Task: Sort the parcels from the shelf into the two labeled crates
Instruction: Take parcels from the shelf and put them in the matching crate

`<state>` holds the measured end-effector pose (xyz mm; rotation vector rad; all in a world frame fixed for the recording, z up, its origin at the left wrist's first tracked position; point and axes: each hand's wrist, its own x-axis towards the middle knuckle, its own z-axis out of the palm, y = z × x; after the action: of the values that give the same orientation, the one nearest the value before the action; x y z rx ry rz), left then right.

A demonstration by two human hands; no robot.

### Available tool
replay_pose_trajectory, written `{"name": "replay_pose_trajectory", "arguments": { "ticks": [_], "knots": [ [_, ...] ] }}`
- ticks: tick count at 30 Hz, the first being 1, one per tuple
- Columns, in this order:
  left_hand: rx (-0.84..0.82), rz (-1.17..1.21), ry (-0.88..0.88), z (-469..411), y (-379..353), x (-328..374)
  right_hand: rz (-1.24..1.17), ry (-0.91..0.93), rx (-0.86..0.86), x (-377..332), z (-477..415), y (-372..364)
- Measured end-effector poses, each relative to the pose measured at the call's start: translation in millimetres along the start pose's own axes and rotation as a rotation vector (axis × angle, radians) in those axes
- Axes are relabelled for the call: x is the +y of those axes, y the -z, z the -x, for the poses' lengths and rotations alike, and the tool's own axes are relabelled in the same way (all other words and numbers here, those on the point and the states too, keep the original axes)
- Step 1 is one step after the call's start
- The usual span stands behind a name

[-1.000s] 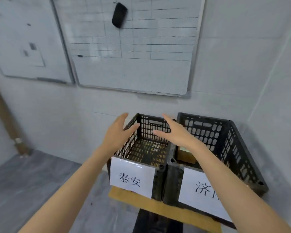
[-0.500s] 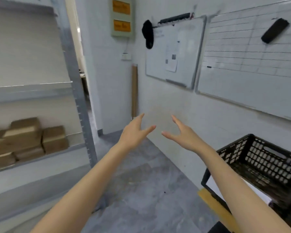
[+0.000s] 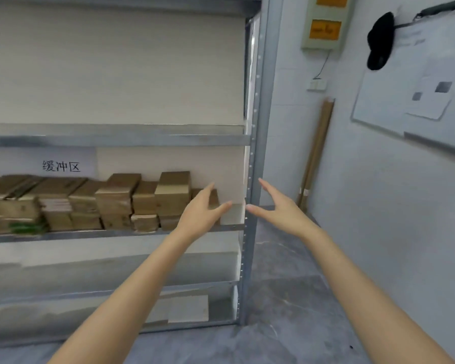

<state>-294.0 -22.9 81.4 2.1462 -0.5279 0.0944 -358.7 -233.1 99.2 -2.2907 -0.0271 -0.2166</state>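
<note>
Left hand (image 3: 199,211) and right hand (image 3: 281,210) both spread, holding nothing, raised in front of the shelf (image 3: 116,139). Parcels (image 3: 116,203) stacked on middle tier, many left. Crates out of view; plenty to sort.

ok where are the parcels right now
Head view, left side: the parcels are stacked on the shelf board beneath the white sign, beside the left hand.

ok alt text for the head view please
The person's left hand and right hand, both open and empty, are held out toward brown cardboard parcels stacked on a metal shelf below a paper sign reading 缓冲区.
</note>
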Motion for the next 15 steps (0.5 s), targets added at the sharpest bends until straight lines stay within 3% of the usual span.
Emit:
{"name": "replay_pose_trajectory", "arguments": {
  "ticks": [7, 15],
  "knots": [
    [0.007, -0.038, 0.067, -64, 27, -84, -0.018, 0.007, -0.078, -4, -101, -70],
    [-0.052, -0.048, 0.124, -123, -9, -138, 0.058, -0.026, -0.154, 44, -179, -100]
  ]
}}
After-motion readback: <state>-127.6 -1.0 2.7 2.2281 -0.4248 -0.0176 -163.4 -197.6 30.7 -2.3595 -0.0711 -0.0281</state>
